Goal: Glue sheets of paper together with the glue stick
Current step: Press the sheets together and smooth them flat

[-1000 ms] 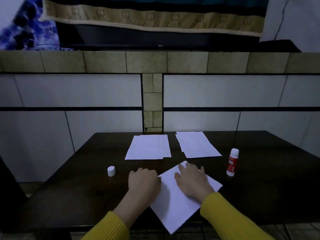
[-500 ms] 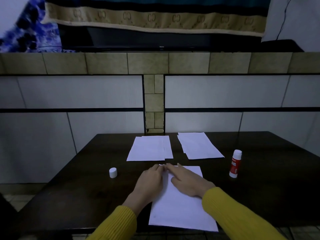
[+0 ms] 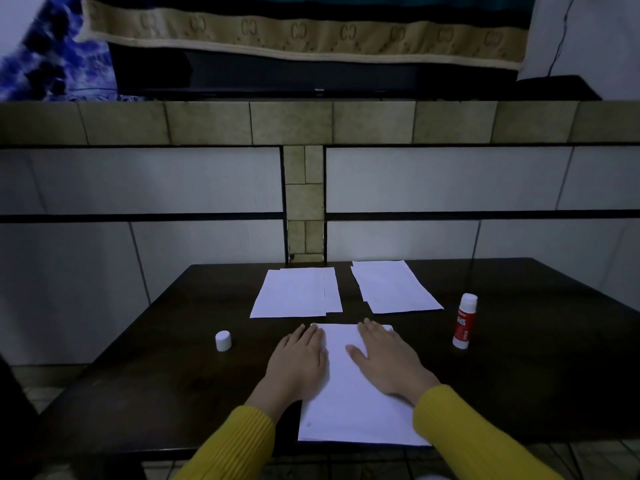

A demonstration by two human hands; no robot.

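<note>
Both hands lie flat with fingers straight on the near sheet (image 3: 349, 403), left hand (image 3: 298, 362) over its left edge and right hand (image 3: 384, 358) on its upper right, while the sheet's near edge sits just inside the table (image 3: 138, 386) front edge. Two paper stacks, left stack (image 3: 294, 294) and right stack (image 3: 393, 289), lie beyond, apart from the sheet. The glue stick (image 3: 464, 322) stands uncapped and upright to the right, its cap (image 3: 223, 340) alone to the left, with bare dark tabletop on both flanks.

both hands flat on a paper sheet (image 3: 349, 403), left hand (image 3: 300, 358), right hand (image 3: 386, 358), uncapped glue stick (image 3: 464, 322) off right, cap (image 3: 223, 340) left, dark table (image 3: 536, 358)
</note>
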